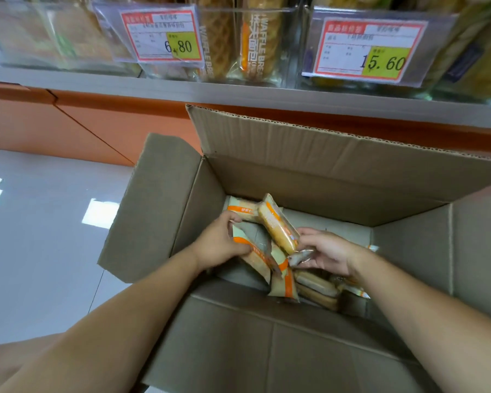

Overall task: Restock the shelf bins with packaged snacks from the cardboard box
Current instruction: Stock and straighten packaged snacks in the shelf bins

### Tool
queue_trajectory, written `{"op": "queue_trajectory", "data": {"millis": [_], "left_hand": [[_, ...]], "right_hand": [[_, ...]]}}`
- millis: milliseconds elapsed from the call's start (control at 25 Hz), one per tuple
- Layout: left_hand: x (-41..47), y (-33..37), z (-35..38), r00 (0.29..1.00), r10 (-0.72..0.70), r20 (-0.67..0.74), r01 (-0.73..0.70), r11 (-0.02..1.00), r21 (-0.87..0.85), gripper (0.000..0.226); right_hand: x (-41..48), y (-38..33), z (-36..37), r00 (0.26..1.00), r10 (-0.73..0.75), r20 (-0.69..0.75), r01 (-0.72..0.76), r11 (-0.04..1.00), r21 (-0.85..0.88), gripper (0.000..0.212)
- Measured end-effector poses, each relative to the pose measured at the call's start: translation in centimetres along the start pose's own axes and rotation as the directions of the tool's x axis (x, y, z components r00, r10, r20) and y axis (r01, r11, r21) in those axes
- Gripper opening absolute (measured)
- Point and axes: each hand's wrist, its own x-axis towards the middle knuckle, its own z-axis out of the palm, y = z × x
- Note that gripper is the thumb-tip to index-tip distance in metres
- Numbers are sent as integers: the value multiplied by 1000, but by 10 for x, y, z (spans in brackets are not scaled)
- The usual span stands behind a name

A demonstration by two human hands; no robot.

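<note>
Finds a glossy grey floor (40, 251) filling the 9 o'clock side of the view. Notes a shelf (153, 89) running across 12 o'clock, above an orange base panel.

Records a cardboard box (295, 171) standing open from centre to 5 o'clock, flaps spread, its far flap leaning toward the shelf. Counts it mostly emptied: bare bottom at 2 o'clock inside, stock only in the near half.

Observes clear bins (224, 38) on the shelf at 12 o'clock, already holding wrapped waffle bread. Reads two price tags (160, 35) on the bin fronts, at 11 and 1 o'clock.

Locates the snack packs (255, 251), orange-and-cream wrappers, down in the box at centre, with more loose at 5 o'clock of them. Sees a single pack (278, 225) tilted up, just at 1 o'clock of that bundle.

Confirms the left hand (221, 245) clenched round the bundle of snack packs. Confirms the right hand (329, 253) pinching the crimped lower end of the single pack between thumb and fingers.

Judges the step as gathering stock, nothing yet lifted clear. Expects the next move to require a firm hold on slippery film, a lift past the far flap, then delivery to the matching bin at 12 o'clock. Cannot tell which bin matches.
</note>
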Motion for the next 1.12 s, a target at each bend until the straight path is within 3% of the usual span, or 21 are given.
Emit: {"op": "queue_trajectory", "data": {"millis": [80,320,480,560,640,760,880,1000,1120], "left_hand": [[-5,8,0,998,-49,-27,43,981,-187,57],[-26,41,-16,977,-197,80,207,792,-575,19],[-41,58,-12,915,-331,229,397,648,-650,14],[-46,62,-6,867,-401,296,489,571,-659,21],[-51,66,-1,860,-368,355,503,487,-714,29],[-59,74,2,897,-162,411,439,416,-796,38],[-63,76,10,942,-29,333,301,508,-807,43],[-66,77,19,976,-31,217,181,672,-718,17],[-63,77,15,986,-87,139,161,666,-728,15]], "right_hand": [[-17,6,-4,997,-43,63,32,987,159,53],[-52,6,4,981,-181,75,162,964,212,60],[-78,9,5,958,-239,156,200,953,229,56],[-87,13,6,960,-232,154,211,967,140,74],[-93,17,8,965,-227,131,200,960,194,86],[-103,19,10,961,-240,136,172,905,388,62],[-111,18,12,955,-257,151,158,866,474,52],[-116,15,17,946,-279,166,162,849,503,52],[-122,11,18,962,-259,82,187,852,490,45]]}}
